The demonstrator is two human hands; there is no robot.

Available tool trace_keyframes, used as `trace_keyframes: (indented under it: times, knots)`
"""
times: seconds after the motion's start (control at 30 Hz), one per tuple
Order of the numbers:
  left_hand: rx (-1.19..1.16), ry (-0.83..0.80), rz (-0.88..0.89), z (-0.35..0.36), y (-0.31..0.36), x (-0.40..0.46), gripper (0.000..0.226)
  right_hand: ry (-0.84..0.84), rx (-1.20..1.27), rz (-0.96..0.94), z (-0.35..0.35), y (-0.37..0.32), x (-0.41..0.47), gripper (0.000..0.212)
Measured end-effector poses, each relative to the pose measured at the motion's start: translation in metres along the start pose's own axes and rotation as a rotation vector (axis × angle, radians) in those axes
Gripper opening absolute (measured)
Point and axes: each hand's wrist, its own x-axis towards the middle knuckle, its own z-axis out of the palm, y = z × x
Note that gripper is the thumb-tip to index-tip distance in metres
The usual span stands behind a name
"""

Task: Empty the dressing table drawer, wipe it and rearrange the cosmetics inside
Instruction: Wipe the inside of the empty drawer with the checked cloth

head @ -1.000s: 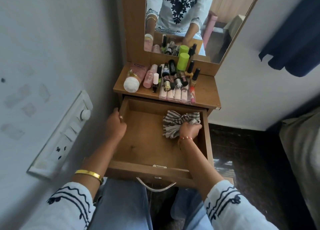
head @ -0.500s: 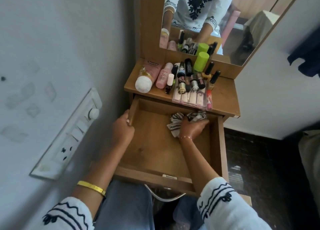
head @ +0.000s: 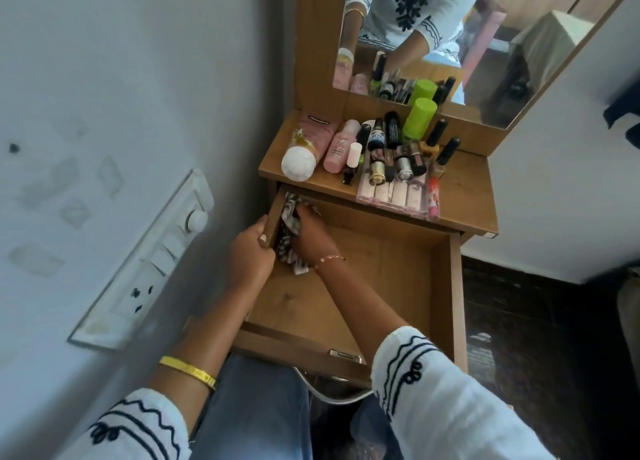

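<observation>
while left hand (head: 250, 252) grips drawer (head: 441, 286), right hand (head: 311, 240) presses cloth (head: 289, 217)

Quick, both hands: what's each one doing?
Left hand: closed on the drawer left wall.
Right hand: closed on the striped cloth, back-left corner.

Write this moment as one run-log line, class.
stage: wiping | right hand: cloth, drawer's back-left corner | left hand: drawer's left wall | cosmetics: tabletop

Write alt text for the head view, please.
A person's right hand presses a striped cloth into the back left corner of an empty open drawer, while the left hand grips its left wall. Cosmetics crowd the tabletop above, below a mirror.
</observation>
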Motion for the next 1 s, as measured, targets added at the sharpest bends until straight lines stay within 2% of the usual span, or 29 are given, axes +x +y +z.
trace_keyframes:
  times: [0.23,0.3,0.37,0.5,0.6,0.83,1.0]
  knots:
    - [-0.027,-0.027,-0.036,-0.004,0.009,-0.004,0.047,-0.320,-0.107,-0.073,-0.004,0.003,-0.040,0.050]
    - [-0.043,-0.034,-0.051,-0.003,0.005,-0.002,0.047,-0.424,-0.148,-0.142,0.004,-0.001,-0.064,0.048]
    - [-0.065,-0.042,-0.060,-0.001,0.001,-0.001,0.046,-0.449,-0.239,-0.232,0.016,-0.005,-0.083,0.045]
    - [-0.052,-0.051,-0.062,0.000,-0.001,0.000,0.045,-0.375,-0.429,-0.276,0.030,-0.006,-0.086,0.054]
    - [-0.045,-0.044,-0.052,0.000,-0.002,0.001,0.045,-0.285,-0.476,-0.265,0.033,-0.007,-0.078,0.050]
    - [-0.039,-0.029,-0.010,0.002,-0.005,0.000,0.044,-0.018,-0.552,-0.054,0.006,0.006,-0.026,0.040]
    - [-0.062,-0.002,-0.047,0.003,-0.002,0.002,0.046,0.036,-0.591,-0.027,0.018,0.009,-0.019,0.039]
